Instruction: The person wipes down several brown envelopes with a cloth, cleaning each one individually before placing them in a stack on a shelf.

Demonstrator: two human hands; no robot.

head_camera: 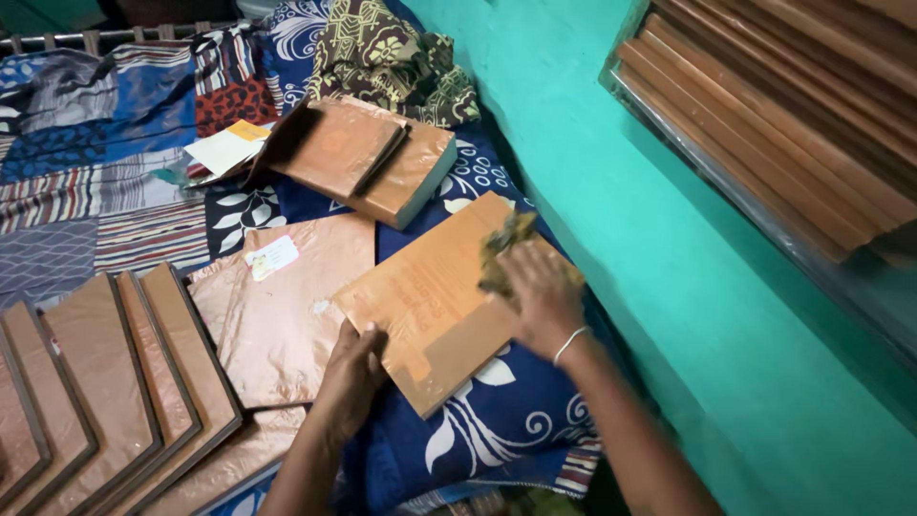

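Now wiping | right hand (544, 291) clenches olive rag (504, 250) on flat brown-wrapped book (430, 306), frame centre | left hand (351, 368) grips book's lower edge | next, seemingly: sweep uncleaned cover.

The book (435, 301) has a matt brown paper cover; the rag (503, 250) at its 2 o'clock corner looks like rough cloth. The flat book (287, 306) at 9 o'clock shines glossy, plastic-wrapped. The bed (95, 182) is covered in patterned cloth.
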